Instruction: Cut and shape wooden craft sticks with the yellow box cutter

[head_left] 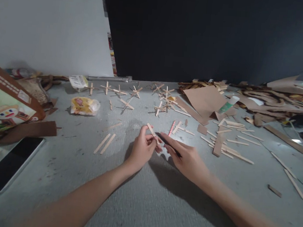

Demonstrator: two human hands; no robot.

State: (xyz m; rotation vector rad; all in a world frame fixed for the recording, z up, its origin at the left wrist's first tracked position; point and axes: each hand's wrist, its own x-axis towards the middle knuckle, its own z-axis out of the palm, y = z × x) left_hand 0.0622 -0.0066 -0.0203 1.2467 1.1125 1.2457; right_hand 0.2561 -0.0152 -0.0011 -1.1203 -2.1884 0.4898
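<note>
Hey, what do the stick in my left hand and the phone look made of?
Stick: probably bare wood with a matt finish, judging by its pale tan colour. Phone: likely glass-fronted, from the smooth black face; its pale, silvery edge could be metal or plastic.

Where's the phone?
In the head view, the phone lies on the table at the left, near the cartoon package, left of the left hand.

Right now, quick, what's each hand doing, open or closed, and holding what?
Left hand: closed, pinching a wooden stick.
Right hand: closed around a dark tool, its tip by the stick.
</note>
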